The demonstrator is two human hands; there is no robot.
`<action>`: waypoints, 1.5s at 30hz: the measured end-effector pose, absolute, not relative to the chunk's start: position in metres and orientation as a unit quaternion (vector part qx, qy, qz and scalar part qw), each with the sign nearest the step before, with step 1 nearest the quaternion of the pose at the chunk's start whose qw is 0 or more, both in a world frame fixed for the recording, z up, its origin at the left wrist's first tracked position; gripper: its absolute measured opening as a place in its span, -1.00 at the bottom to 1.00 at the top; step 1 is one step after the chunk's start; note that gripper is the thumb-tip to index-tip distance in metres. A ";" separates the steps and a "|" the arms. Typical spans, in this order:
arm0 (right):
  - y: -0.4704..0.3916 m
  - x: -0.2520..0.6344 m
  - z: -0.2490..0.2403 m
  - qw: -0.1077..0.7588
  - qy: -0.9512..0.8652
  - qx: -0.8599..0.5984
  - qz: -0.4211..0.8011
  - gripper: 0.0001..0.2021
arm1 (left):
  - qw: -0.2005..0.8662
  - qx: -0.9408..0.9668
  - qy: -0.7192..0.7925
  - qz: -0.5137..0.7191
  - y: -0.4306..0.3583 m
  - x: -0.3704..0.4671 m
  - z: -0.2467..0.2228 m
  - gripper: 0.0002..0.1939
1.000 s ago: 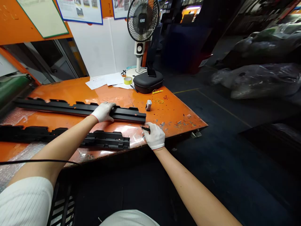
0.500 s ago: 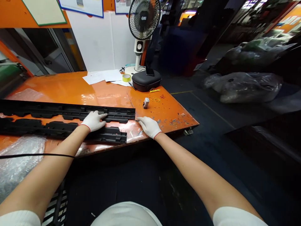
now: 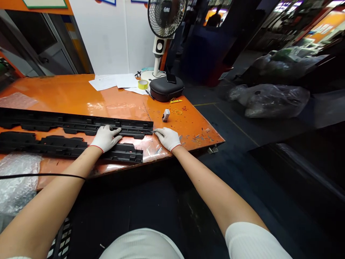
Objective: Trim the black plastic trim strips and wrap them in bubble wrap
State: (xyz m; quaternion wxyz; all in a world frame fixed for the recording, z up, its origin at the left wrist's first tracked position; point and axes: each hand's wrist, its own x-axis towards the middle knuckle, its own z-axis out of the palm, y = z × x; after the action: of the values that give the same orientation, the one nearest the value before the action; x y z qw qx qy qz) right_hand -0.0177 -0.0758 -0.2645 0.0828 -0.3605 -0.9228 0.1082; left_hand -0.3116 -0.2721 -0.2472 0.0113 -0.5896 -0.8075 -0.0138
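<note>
Two long black plastic trim strips lie side by side on an orange table. My left hand (image 3: 104, 138), in a white glove, is closed over the near edge of the far strip (image 3: 132, 126), with its thumb pointing right. Below that hand, the near strip (image 3: 126, 154) passes partly under my left wrist. My right hand (image 3: 168, 138), also gloved, has its fingers pinched together at the right end of the far strip. Whatever is between those fingertips is too small to make out. A small grey-and-white object (image 3: 166, 115) stands just beyond my right hand.
On the orange table (image 3: 67, 94), a black zip case (image 3: 166, 90), yellow tape roll (image 3: 142, 84), papers (image 3: 104, 82) and a white fan (image 3: 157, 61) stand toward the back. Bubble wrap (image 3: 18, 178) hangs at the left front edge. Dark scraps litter the right corner.
The camera view has shifted a little. My right fingertips have come closer to the end of the far strip. My left hand keeps its place on the strip.
</note>
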 end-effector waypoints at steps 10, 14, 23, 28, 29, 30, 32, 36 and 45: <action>-0.074 -0.019 -0.266 0.077 -0.924 -0.360 0.098 -0.60 | 0.014 -0.585 -0.811 -0.007 -0.271 -0.312 -0.249 -0.34; -0.075 -0.018 -0.266 0.075 -0.926 -0.359 0.093 -0.59 | 0.017 -0.584 -0.811 -0.004 -0.271 -0.312 -0.250 -0.35; -0.074 -0.018 -0.268 0.083 -0.928 -0.353 0.088 -0.58 | 0.031 -0.591 -0.806 0.002 -0.270 -0.313 -0.252 -0.39; -0.075 -0.018 -0.267 0.073 -0.926 -0.359 0.089 -0.59 | 0.040 -0.602 -0.798 -0.005 -0.270 -0.316 -0.256 -0.40; -0.075 -0.018 -0.266 0.072 -0.926 -0.360 0.088 -0.59 | 0.040 -0.602 -0.797 -0.008 -0.270 -0.317 -0.257 -0.40; -0.075 -0.018 -0.266 0.072 -0.926 -0.360 0.087 -0.59 | 0.041 -0.602 -0.797 -0.010 -0.270 -0.318 -0.257 -0.40; -0.076 -0.018 -0.266 0.072 -0.926 -0.361 0.084 -0.59 | 0.041 -0.601 -0.798 -0.011 -0.270 -0.318 -0.258 -0.39; -0.077 -0.017 -0.265 0.068 -0.927 -0.359 0.082 -0.59 | 0.044 -0.599 -0.799 -0.006 -0.270 -0.318 -0.259 -0.39; -0.079 -0.016 -0.265 0.057 -0.933 -0.349 0.062 -0.58 | 0.035 -0.599 -0.800 -0.029 -0.270 -0.315 -0.255 -0.39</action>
State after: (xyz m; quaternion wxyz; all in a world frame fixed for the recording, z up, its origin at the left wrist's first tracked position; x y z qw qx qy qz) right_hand -0.0160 -0.0793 -0.2648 0.0573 -0.3486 -0.9334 0.0625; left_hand -0.3154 -0.2698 -0.2553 0.0345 -0.5989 -0.7996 -0.0292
